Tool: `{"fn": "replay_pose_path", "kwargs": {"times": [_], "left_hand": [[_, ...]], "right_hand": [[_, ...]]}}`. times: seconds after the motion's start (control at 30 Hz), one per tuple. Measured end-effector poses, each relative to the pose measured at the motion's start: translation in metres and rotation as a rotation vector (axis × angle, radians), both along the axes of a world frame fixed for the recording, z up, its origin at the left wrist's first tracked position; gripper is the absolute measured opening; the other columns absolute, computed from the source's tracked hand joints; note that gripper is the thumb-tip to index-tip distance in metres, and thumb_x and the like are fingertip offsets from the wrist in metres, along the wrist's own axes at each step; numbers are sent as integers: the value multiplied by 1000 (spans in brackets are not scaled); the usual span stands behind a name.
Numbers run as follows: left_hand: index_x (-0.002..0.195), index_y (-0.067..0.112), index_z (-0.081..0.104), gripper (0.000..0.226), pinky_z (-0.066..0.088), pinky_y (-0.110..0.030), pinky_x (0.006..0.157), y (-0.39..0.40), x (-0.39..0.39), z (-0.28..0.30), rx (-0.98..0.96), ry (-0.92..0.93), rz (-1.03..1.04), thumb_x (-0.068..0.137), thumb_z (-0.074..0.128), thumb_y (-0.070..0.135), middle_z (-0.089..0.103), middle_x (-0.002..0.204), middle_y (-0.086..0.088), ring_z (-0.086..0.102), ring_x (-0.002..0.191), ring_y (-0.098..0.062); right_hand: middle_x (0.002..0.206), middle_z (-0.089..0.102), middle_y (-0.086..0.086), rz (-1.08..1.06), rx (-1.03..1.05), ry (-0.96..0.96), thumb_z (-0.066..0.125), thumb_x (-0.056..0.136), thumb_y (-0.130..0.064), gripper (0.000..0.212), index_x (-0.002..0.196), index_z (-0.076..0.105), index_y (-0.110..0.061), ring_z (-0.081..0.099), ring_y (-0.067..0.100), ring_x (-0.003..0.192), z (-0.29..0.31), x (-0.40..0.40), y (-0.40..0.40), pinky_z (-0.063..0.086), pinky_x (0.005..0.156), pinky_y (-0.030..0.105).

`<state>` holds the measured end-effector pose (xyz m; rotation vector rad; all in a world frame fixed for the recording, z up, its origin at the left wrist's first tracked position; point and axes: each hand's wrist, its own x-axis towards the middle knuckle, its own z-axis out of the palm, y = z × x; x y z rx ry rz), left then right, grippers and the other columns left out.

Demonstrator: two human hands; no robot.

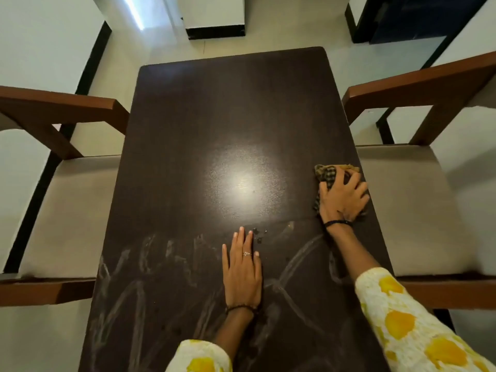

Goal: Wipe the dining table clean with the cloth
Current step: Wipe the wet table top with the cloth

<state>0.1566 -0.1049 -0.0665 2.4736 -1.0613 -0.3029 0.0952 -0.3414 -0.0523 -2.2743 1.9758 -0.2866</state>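
Observation:
The dark brown dining table point(214, 116) fills the middle of the view. Pale streaky wipe marks cover its near half, and a few small dark specks lie just beyond my left fingertips. My right hand point(345, 196) presses a crumpled checked cloth point(326, 174) flat against the table's right edge, fingers spread over it. My left hand point(243, 267) lies flat on the table near the middle, fingers together, holding nothing. It wears a ring and a beaded bracelet.
A wooden chair with a beige seat point(64, 210) stands at the table's left side and another chair point(418, 208) at its right. A bright light reflection point(245, 183) sits on the tabletop. Pale floor and white walls lie beyond the far edge.

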Motion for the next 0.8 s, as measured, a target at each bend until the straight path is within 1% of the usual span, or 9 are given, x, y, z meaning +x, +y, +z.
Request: {"fn": "replay_pose_path", "kwargs": {"times": [0.07, 0.17, 0.2, 0.3, 0.4, 0.5, 0.57, 0.63, 0.8], "left_hand": [[140, 15, 30, 48, 6, -36, 113, 0, -1, -2, 20, -37, 13, 94, 25, 29, 31, 148, -4, 16, 138, -13], [139, 14, 32, 48, 6, -37, 113, -3, -3, -1, 32, -55, 21, 94, 27, 27, 30, 148, -4, 16, 138, -12], [139, 13, 33, 48, 6, -37, 113, -3, -3, -1, 32, -57, 20, 94, 27, 26, 30, 148, -3, 16, 138, -12], [135, 10, 39, 45, 8, -37, 113, -2, -1, -3, 15, -57, 18, 93, 29, 24, 37, 144, -7, 22, 136, -14], [130, 6, 40, 43, 13, -40, 111, -2, 0, -7, -17, -72, 12, 91, 33, 22, 48, 134, -15, 30, 131, -19], [132, 9, 42, 44, 11, -37, 112, -3, 0, -4, -32, -90, 31, 92, 30, 24, 43, 140, -10, 26, 133, -16], [136, 12, 40, 47, 7, -35, 113, -4, 0, -2, -17, -104, 33, 93, 28, 26, 36, 145, -6, 21, 135, -13], [138, 14, 37, 47, 5, -34, 114, -4, -1, -1, -11, -100, 33, 93, 26, 27, 33, 146, -4, 18, 136, -11], [137, 13, 38, 47, 3, -33, 114, -5, -3, 0, -15, -87, 41, 93, 26, 27, 34, 146, -6, 18, 136, -11]], "right_hand": [[131, 44, 24, -12, 12, -14, 60, 84, -33, 48, 127, 50, -14, 45, 41, 106, 1, 15, 9, 37, 83, 46], [117, 57, 19, 187, -99, -32, 74, 68, -35, 51, 114, 61, -17, 55, 36, 89, -1, 52, 37, 43, 71, 40], [118, 57, 16, 291, -116, -36, 75, 67, -37, 52, 114, 61, -18, 55, 35, 89, 0, 68, 49, 44, 72, 39], [133, 45, 9, 626, 51, -45, 57, 83, -43, 50, 129, 48, -25, 46, 30, 108, 5, 120, 85, 37, 86, 41], [120, 57, -1, 766, 27, -48, 61, 74, -52, 46, 115, 58, -33, 54, 22, 98, 5, 150, 106, 43, 76, 36], [122, 56, 0, 864, 27, -35, 60, 76, -51, 46, 117, 57, -31, 53, 24, 100, 3, 143, 90, 41, 75, 36], [131, 47, 4, 814, 25, -49, 53, 83, -46, 46, 126, 50, -28, 47, 28, 106, 3, 125, 61, 37, 81, 39], [136, 42, 6, 666, 28, -56, 50, 86, -45, 49, 131, 45, -27, 43, 30, 110, 2, 96, 25, 35, 83, 38], [134, 42, 13, 375, 19, 21, 52, 87, -43, 51, 133, 44, -24, 43, 34, 107, 6, 20, -44, 35, 84, 40]]}}
